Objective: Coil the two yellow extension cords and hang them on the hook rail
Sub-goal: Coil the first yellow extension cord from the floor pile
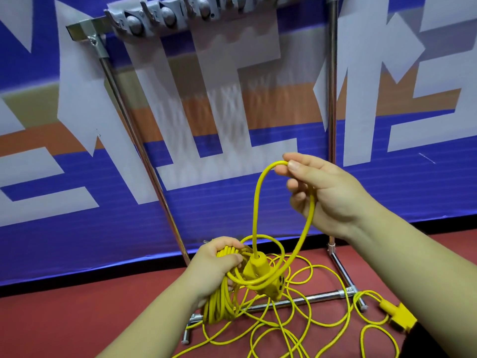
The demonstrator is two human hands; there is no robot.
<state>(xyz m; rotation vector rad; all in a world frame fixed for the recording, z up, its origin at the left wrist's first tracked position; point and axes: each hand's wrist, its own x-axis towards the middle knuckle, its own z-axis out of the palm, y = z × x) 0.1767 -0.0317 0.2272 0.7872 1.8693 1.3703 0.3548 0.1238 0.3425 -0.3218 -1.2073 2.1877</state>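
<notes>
Coiling, first cord, last turns: left hand grips coiled bundle at 6 o'clock; right hand pinches tail loop. Second cord loose on floor, 5 o'clock. Next, likely: wrap tail, lift to hook rail, 12 o'clock.

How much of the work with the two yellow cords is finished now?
Done: part of one cord is wound, the coil gripped by the left hand. In hand: the right hand pinches a raised loop. Left: loose cord lies on the floor, and no cord hangs on the hook rail.
</notes>
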